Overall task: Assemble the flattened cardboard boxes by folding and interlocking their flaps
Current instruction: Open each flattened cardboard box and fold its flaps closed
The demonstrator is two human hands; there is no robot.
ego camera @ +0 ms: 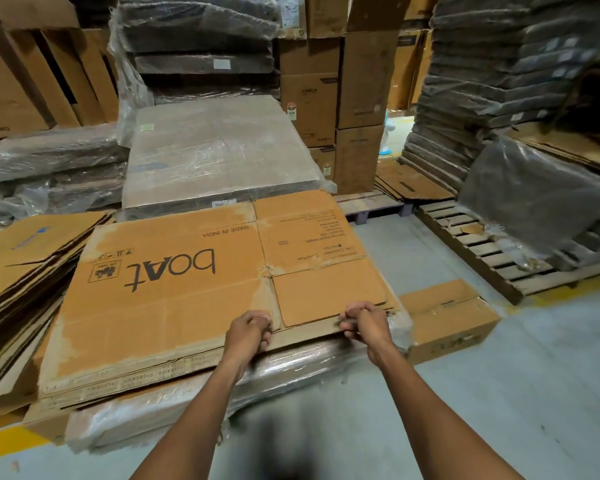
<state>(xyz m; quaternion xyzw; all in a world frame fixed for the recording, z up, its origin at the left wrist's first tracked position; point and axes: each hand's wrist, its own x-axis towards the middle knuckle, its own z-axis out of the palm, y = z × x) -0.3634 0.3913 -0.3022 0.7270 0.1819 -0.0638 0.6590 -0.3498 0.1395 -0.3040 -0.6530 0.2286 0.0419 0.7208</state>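
Observation:
A flattened brown cardboard box (174, 289) printed "boAt" and "MADE IN INDIA" lies on top of a plastic-wrapped stack of flat boxes (194, 400). Its near right flap (326, 296) faces me. My left hand (248, 332) grips the box's near edge beside the slit between flaps, fingers curled under it. My right hand (362, 323) grips the near right corner of that flap in the same way.
A loose pile of flat cartons (18, 271) lies to the left. A wrapped pallet load (219, 150) stands behind the stack. A small assembled carton (447, 317) sits on the floor to the right, with a wooden pallet (492, 251) beyond it. Tall carton stacks surround the area.

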